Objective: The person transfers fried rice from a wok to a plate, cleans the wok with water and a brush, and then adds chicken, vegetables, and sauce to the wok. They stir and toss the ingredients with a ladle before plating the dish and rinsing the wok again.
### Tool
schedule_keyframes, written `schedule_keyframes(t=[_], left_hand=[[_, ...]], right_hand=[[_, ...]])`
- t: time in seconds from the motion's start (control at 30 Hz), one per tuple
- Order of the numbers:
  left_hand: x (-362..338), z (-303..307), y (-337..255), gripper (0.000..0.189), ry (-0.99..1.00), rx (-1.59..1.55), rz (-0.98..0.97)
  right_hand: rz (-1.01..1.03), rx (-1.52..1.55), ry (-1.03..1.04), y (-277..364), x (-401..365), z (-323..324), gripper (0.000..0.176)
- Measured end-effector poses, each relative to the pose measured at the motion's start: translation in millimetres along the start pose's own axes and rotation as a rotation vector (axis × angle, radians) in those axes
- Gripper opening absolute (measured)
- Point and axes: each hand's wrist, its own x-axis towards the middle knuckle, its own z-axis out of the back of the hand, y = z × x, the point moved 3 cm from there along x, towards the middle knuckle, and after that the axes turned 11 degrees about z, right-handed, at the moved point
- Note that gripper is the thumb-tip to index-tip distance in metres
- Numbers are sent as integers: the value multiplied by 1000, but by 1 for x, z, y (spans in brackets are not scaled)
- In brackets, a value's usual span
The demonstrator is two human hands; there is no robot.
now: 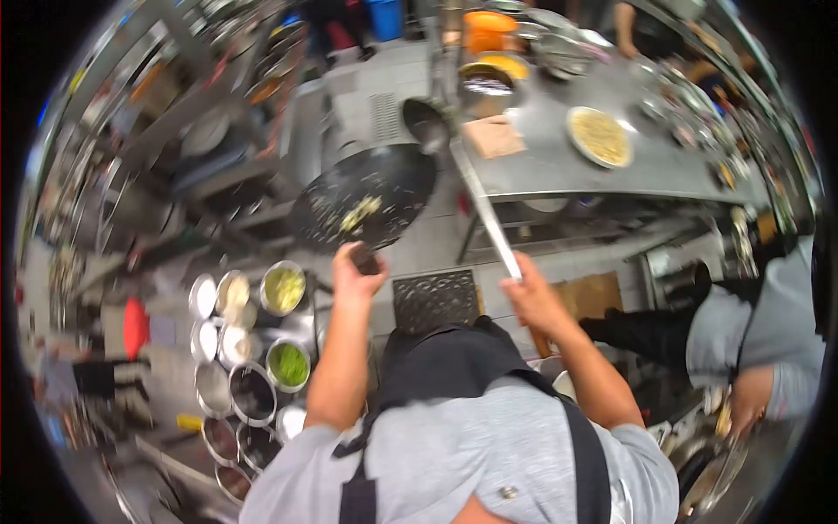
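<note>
A black wok (pixel 397 188) hangs over the floor in front of me, with some pale yellowish food (pixel 360 212) and small bits clinging inside. My left hand (pixel 356 281) is closed on the wok's dark handle at its near edge. In my right hand (pixel 534 297) is the long metal shaft of a ladle (pixel 483 205), whose wooden end sticks out below the fist. The ladle's dark bowl is raised near the wok's far right rim.
A steel table (pixel 550 175) at the upper right bears a plate of yellow food (pixel 601 137), bowls and a cloth (pixel 494 136). Several ingredient containers (pixel 284 288) stand at lower left. A co-worker (pixel 751 332) is at the right; other people stand farther off.
</note>
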Motion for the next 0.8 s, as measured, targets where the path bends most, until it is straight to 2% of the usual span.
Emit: schedule_keyframes(t=[0.03, 0.1, 0.13, 0.2, 0.3, 0.33, 0.4, 0.47, 0.5, 0.53, 0.6, 0.67, 0.73, 0.8], left_hand=[[1, 7, 5, 17, -7, -5, 25], [-50, 5, 17, 17, -56, 22, 17], [-57, 7, 12, 17, -37, 20, 32], [-66, 4, 4, 15, -27, 39, 86], [-95, 0, 27, 24, -41, 168, -121], [-94, 17, 37, 26, 59, 175, -186], [-95, 49, 57, 30, 54, 352, -400], [-91, 40, 62, 26, 17, 421, -537], [-89, 35, 63, 24, 2, 458, -594], [-80, 24, 53, 13, -19, 522, -583], [-46, 17, 21, 13, -51, 442, -276], [-14, 27, -12, 14, 15, 457, -71], [-11, 30, 0, 18, -178, 332, -18], [-18, 40, 26, 17, -258, 313, -38]], right_hand=[[9, 84, -16, 22, -3, 4, 55], [5, 188, -26, 28, -5, 23, 57], [-64, 194, -4, 44, -10, 33, 60], [-69, 69, 9, 50, -3, 47, 58], [25, -105, 48, 66, 14, 46, 56], [34, -137, 69, 68, 24, 40, 56], [51, -189, 109, 67, 50, 14, 56], [43, -20, 191, 62, 74, -33, 53], [-24, 160, 245, 60, 81, -61, 49], [-89, 340, 298, 63, 83, -86, 45], [-272, 749, 383, 70, 73, -119, 37], [-453, 1008, 358, 70, 51, -119, 35], [-461, 1155, 429, 55, 30, -96, 36], [-385, 1227, 440, 52, 3, -55, 41]])
